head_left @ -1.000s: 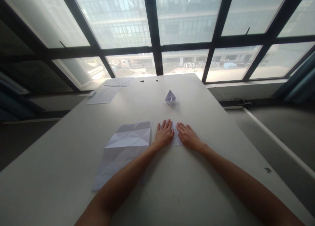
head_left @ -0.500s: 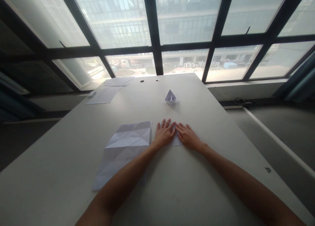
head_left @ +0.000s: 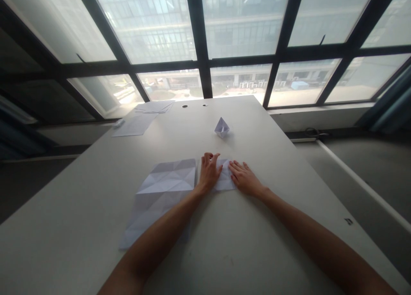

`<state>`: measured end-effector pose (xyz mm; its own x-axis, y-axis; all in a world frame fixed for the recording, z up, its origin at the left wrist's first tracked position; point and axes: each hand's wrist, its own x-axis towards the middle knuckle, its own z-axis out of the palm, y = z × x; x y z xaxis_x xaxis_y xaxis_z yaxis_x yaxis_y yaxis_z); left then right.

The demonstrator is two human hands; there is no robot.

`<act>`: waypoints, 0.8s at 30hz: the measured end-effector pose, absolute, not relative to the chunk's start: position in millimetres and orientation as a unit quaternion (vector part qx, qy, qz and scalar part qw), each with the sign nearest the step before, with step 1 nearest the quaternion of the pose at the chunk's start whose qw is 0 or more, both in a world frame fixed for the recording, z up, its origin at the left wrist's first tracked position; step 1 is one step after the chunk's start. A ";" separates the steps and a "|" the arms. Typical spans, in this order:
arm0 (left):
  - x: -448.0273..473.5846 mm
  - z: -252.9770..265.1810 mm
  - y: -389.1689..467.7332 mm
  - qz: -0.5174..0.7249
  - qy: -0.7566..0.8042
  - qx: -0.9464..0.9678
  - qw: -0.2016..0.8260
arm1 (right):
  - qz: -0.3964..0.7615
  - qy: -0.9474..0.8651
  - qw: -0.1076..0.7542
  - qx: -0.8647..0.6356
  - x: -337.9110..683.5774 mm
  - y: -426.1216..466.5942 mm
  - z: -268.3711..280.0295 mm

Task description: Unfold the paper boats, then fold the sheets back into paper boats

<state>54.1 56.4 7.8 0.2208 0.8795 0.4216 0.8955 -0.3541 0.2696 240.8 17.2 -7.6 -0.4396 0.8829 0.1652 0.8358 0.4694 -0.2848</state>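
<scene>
A small folded sheet of white paper [head_left: 224, 181] lies on the table between my two hands. My right hand [head_left: 246, 178] rests flat with fingers stretched out, its fingertips on the right part of the folded paper. At the paper's left edge, my left hand [head_left: 209, 171] is raised a little with its fingers bent. Its thumb and index finger are apart, and the thumb tip is over or on the paper; contact is unclear. Beyond the hands stands a white origami piece [head_left: 221, 128] with a pointed top.
A large creased sheet of paper [head_left: 167, 186] lies to the left, partly behind my left forearm. More paper sheets [head_left: 135, 124] are at the far left of the white table [head_left: 257, 252]. Black-framed windows [head_left: 202, 42] rise behind the table.
My left hand has moved left off the middle of the folded paper, and its flat fingers have bent. More of the paper shows. My right hand has stayed flat in place.
</scene>
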 end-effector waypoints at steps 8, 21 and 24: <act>50.9 1.2 60.1 -0.225 -0.630 -0.744 -0.001 | 0.090 -0.842 0.143 -0.512 241.3 16.5 -6.5; 61.4 0.3 45.2 -0.180 -0.396 -0.898 -0.059 | 0.062 -0.821 0.173 -0.540 243.6 21.0 -16.4; 63.1 -5.0 39.7 -0.110 -0.386 -0.915 -0.040 | 0.067 -0.815 0.182 -0.546 246.1 23.4 -19.8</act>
